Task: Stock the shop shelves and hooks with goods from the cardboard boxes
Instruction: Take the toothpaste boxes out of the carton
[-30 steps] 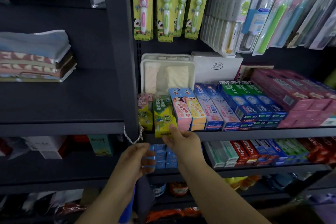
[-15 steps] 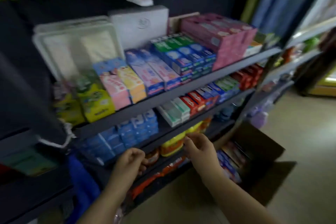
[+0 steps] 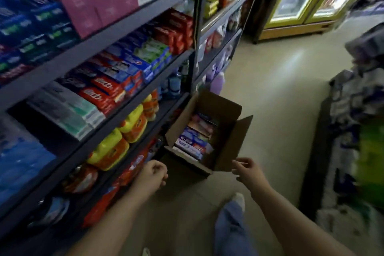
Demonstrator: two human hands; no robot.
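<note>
while both hands reach out empty over the floor (image 3: 270, 93), an open cardboard box (image 3: 226, 131) stands on it against the foot of the dark shelves (image 3: 116, 27), its flaps spread. toothpaste packs (image 3: 194, 141) lie inside the box. the left hand (image 3: 152, 175) hovers near the box's near left corner, its grip loosely curled and holding nothing. the right hand (image 3: 246, 170) sits just beside the box's near right flap, fingers relaxed and slightly parted, also holding nothing; whether it touches the flap i cannot tell. yellow bottles (image 3: 116, 147) and red toothpaste boxes (image 3: 104, 91) fill the shelves. a lit fridge (image 3: 301, 0) stands beyond.
</note>
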